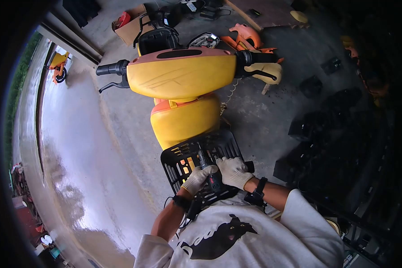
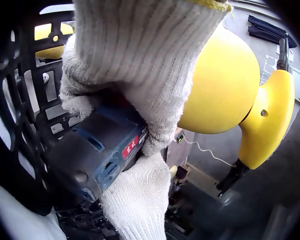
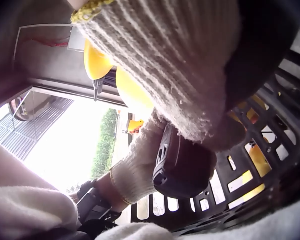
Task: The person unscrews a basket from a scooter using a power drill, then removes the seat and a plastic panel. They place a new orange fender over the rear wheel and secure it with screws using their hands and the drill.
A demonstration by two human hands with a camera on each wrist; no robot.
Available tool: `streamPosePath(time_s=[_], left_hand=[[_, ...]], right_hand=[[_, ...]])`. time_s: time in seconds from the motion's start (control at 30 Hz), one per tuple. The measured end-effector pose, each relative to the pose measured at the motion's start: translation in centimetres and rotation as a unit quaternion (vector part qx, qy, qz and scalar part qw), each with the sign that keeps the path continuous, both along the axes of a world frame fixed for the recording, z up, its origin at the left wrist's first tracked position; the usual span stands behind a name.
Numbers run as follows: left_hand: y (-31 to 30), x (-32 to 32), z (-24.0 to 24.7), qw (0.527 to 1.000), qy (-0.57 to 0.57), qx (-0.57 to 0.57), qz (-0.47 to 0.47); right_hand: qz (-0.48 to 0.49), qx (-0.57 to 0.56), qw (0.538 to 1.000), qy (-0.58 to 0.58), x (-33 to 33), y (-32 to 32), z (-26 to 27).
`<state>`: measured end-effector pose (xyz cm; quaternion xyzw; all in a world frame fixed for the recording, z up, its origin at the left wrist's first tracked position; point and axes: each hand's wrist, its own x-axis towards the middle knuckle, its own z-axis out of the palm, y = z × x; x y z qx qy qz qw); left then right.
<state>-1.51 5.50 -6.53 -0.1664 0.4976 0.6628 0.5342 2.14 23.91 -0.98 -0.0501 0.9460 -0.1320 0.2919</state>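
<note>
Watching from my end, I've got the left hand (image 1: pixel 199 179) curled round the drill (image 1: pixel 215 181) over the black basket (image 1: pixel 230 139), so that's the nearer one. The drill's long axis points away from me, nose slightly left, toward the yellow scooter (image 1: pixel 183 77). Right hand (image 1: pixel 235 173) sits just right; can't tell its grip.

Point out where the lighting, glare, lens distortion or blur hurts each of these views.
Head: fisheye bending and black edges; glare whitens the shiny ground on the picture's left, while the right side sinks into darkness. Left wrist: corners darken, but the glove's ribbing and the drill's red label show fairly clearly. Right wrist: the outdoor background is largely blown out, and the drill is dark with little detail.
</note>
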Motion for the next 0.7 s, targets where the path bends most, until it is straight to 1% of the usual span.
streamPosePath(time_s=[0.1, 0.17, 0.2, 0.23, 0.27, 0.3, 0.4, 0.5, 0.57, 0.67, 0.7], left_hand=[[0.0, 0.1, 0.4, 1.0, -0.027, 0.003, 0.012], [-0.1, -0.2, 0.6, 0.998, -0.052, 0.017, 0.026], [-0.3, -0.4, 0.8, 0.995, -0.086, 0.039, 0.034], [-0.8, -0.6, 1.2, 0.99, -0.121, 0.06, 0.042], [-1.2, -0.8, 1.5, 0.983, -0.156, 0.08, 0.049], [-1.5, -0.8, 0.9, 0.982, -0.164, 0.091, 0.039], [-0.5, -0.7, 1.8, 0.987, -0.149, 0.035, 0.042], [-0.4, -0.7, 1.5, 0.984, -0.167, 0.046, 0.034], [-0.4, -0.5, 1.3, 0.987, -0.143, 0.054, 0.041], [-0.5, -0.4, 1.4, 0.989, -0.125, 0.07, 0.047], [-0.4, -0.4, 1.5, 0.988, -0.122, 0.078, 0.048]], right_hand=[[-0.004, -0.024, 0.999, 0.048, 0.4, 0.2, -0.3], [-0.023, -0.025, 0.999, 0.022, 0.2, 0.0, -0.1], [-0.033, -0.027, 0.999, 0.007, 0.3, -0.3, 0.0], [-0.037, -0.029, 0.999, 0.018, 0.8, -0.5, -1.3], [-0.035, -0.03, 0.999, 0.014, 0.8, -0.5, -1.1], [-0.034, -0.03, 0.999, 0.011, 0.6, -0.4, -0.7], [-0.027, -0.027, 0.999, 0.03, 1.0, -0.2, -1.0], [-0.028, -0.024, 0.996, 0.078, 1.4, -0.1, -1.8], [-0.032, -0.026, 0.993, 0.112, 1.7, -0.1, -2.5], [-0.018, -0.012, 0.991, 0.133, 1.8, 0.0, -3.0], [-0.025, -0.017, 0.994, 0.109, 1.7, 0.1, -2.9]])
